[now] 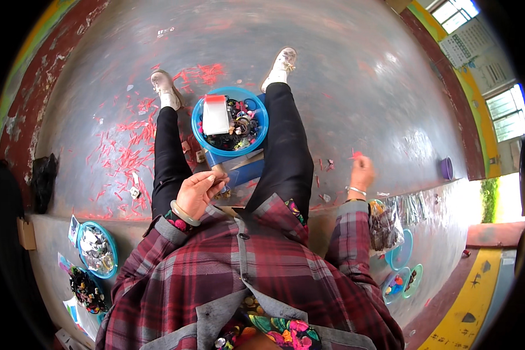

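Note:
My left hand (198,195) is in front of my lap with thumb and fingers pinched together. Something small and brownish shows at its fingertips, too small to name. Out to the right, my right hand (362,174) is curled and slightly blurred, with a small red strip (356,155) at its fingertips. Between my legs stands a blue basin (265,119), heaped with hair ties and small colourful trinkets (246,125). A white card with a red top edge (216,118) lies over the left part of the heap.
Red strips (131,137) litter the floor on the left. A basin of clear packets (96,249) and a dark pile of bands (87,290) stand at lower left. Bagged brown items (386,227) and small tubs (396,283) are at right. A purple cup (446,168) stands farther right.

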Demonstrator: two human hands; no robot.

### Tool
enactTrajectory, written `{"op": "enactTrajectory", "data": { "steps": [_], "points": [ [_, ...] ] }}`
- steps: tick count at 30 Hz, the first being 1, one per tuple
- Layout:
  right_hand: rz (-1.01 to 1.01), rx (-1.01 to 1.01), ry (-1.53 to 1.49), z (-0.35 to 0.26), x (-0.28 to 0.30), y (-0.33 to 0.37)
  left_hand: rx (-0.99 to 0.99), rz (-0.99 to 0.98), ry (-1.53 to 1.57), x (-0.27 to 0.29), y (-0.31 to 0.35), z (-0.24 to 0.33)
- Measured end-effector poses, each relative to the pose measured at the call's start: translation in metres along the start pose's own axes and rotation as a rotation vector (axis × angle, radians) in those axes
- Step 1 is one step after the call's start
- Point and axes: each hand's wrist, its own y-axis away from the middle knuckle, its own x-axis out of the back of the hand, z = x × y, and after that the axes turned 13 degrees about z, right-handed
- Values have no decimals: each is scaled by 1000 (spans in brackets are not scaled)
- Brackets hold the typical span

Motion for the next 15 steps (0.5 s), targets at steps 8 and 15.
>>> {"op": "enactTrajectory", "data": {
  "steps": [8,15],
  "points": [
    [-442,-445,-42,123,-17,37,14,-4,-27,-1,0,1],
    [-650,-560,-288,47,9,6,32,-25,-8,4,-1,-3]
  ]
}}
